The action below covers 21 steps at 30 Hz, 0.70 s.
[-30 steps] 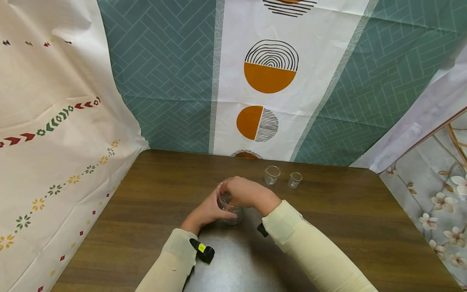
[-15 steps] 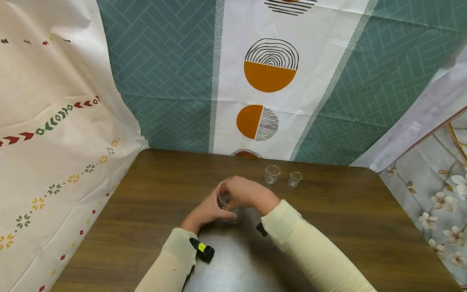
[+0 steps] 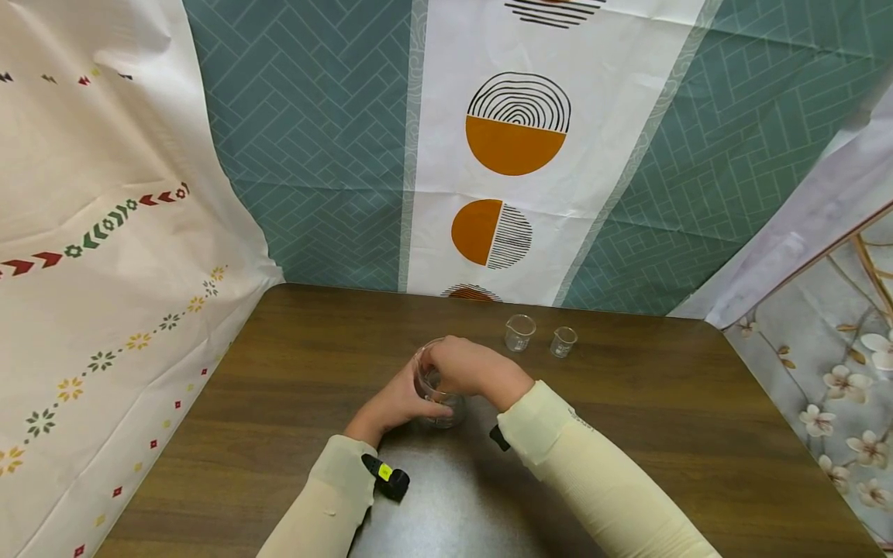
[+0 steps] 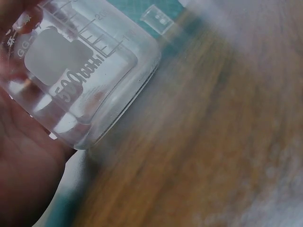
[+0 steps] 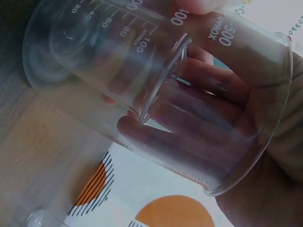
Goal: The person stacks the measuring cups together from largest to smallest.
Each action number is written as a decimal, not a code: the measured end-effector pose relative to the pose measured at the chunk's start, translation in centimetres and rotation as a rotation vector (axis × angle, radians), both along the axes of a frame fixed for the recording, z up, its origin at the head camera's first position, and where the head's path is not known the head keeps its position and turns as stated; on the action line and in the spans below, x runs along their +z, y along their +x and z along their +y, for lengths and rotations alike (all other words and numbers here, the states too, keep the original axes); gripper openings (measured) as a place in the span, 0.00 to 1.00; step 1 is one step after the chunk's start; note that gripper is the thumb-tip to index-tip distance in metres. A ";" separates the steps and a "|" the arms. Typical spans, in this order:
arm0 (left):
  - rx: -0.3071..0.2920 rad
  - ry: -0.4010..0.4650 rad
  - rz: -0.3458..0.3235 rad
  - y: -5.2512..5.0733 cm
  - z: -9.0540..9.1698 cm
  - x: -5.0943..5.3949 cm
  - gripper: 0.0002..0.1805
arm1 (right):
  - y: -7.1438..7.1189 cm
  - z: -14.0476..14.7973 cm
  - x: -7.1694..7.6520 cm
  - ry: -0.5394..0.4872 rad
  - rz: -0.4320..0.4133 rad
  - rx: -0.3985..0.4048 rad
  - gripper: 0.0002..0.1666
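A large clear glass beaker (image 3: 453, 409), marked 500 ml in the left wrist view, is gripped by my left hand (image 3: 399, 401), thumb along the near side and fingers behind. My right hand (image 3: 473, 370) reaches in through its rim. Nested inside is a smaller glass beaker (image 5: 163, 78) with graduations up to 100. In the right wrist view, seen through the glass, the right hand's fingers (image 5: 189, 127) hold this inner beaker near its rim. The right thumb's contact is hard to make out. Whether the large beaker's base touches the table cannot be told.
Two small glass beakers stand upright farther back on the brown wooden table (image 3: 663, 434): a larger one (image 3: 519, 333) and, to its right, a smaller one (image 3: 563, 342). Patterned cloth (image 3: 314, 155) hangs behind the table's far edge, with more cloth at both sides.
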<state>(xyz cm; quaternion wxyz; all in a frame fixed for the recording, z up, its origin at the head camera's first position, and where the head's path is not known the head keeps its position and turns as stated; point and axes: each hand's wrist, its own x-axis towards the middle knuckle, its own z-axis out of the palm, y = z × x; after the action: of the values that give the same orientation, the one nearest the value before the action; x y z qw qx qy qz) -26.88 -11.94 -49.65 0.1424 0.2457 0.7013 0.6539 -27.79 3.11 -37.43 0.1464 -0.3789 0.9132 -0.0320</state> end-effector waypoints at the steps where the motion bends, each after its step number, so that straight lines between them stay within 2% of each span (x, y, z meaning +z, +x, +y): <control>1: 0.001 -0.001 0.000 0.0 0.0 0.0 0.58 | 0.0 0.0 0.0 0.001 -0.001 -0.002 0.20; 12: 0.000 0.013 0.005 -0.1 0.0 0.0 0.56 | 0.0 -0.2 0.2 0.034 0.014 0.007 0.14; 21: -0.002 0.018 0.002 -0.1 0.1 0.0 0.57 | -0.2 -0.3 -0.1 0.042 0.006 -0.010 0.14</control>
<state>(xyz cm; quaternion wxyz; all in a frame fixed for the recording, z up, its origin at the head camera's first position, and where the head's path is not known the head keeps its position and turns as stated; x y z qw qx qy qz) -26.97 -11.85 -49.64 0.1401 0.2481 0.6953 0.6598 -27.94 2.86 -37.52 0.1517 -0.3714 0.9159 -0.0125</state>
